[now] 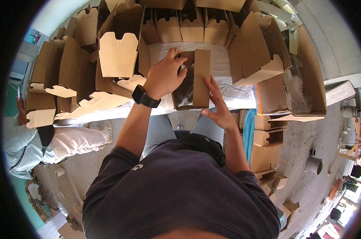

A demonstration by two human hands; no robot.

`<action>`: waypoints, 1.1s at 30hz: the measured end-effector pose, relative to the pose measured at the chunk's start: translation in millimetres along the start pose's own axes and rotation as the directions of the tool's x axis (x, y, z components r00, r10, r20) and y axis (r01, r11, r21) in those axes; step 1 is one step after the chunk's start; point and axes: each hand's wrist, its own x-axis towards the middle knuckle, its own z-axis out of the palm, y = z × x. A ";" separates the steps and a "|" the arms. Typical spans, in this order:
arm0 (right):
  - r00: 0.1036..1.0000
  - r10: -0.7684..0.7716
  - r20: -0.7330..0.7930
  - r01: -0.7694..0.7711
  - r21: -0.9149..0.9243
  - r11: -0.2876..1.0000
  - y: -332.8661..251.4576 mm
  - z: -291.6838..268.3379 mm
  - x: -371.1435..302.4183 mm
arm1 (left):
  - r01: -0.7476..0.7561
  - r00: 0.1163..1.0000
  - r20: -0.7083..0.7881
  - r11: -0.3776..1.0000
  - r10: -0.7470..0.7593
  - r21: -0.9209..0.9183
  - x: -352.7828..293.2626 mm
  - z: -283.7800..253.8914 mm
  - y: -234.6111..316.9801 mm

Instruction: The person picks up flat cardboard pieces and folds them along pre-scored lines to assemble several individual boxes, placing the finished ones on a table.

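A narrow open-topped cardboard box (201,79) stands in front of me on the white-covered table, with something clear and shiny, perhaps plastic, low inside it. My left hand (166,75), a black watch (145,96) on its wrist, grips the box's far left edge, fingers bent over the rim and thumb toward the opening. Along the right wall lies my right hand (219,104), its fingers against the outside and its thumb at the near right corner. The box's left wall is partly hidden behind my left hand.
Several open cardboard bins (118,53) crowd the table's left side, with a row of bins (191,30) at the back. On the right stand a tall bin (252,49) and a large carton (313,79) holding clear plastic. A seated person (65,145) is at the left.
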 end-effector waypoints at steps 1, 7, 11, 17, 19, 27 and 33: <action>1.000 -0.003 -0.005 0.003 -0.005 1.000 1.3 0.7 -0.1 | -0.006 1.000 -0.008 1.000 0.006 0.002 -0.4 0.1 -0.4; 0.997 -0.031 -0.074 0.020 -0.150 0.988 -3.9 1.3 2.7 | 0.009 1.000 0.009 1.000 -0.009 0.025 0.6 1.1 0.3; 0.986 -0.017 -0.167 0.000 -0.105 0.995 -3.1 8.2 4.0 | 0.007 1.000 0.018 1.000 -0.007 0.027 -0.8 -1.1 1.2; 0.972 -0.030 -0.231 0.003 -0.116 0.993 -0.6 14.5 4.1 | -0.008 0.999 -0.033 1.000 0.009 0.008 -1.2 0.7 1.6; 0.969 -0.020 -0.246 -0.006 -0.105 0.994 -2.0 17.2 4.5 | -0.002 1.000 -0.029 1.000 0.002 0.000 -1.5 0.9 1.2; 0.944 -0.007 -0.330 -0.017 -0.071 0.997 -0.2 26.5 4.0 | -0.120 0.975 -0.213 0.959 0.065 -0.256 -6.1 8.5 -5.7; 0.955 -0.020 -0.297 -0.005 -0.083 0.997 1.7 24.9 1.5 | 0.079 0.973 0.028 0.212 -0.230 -0.974 -44.7 40.6 -20.2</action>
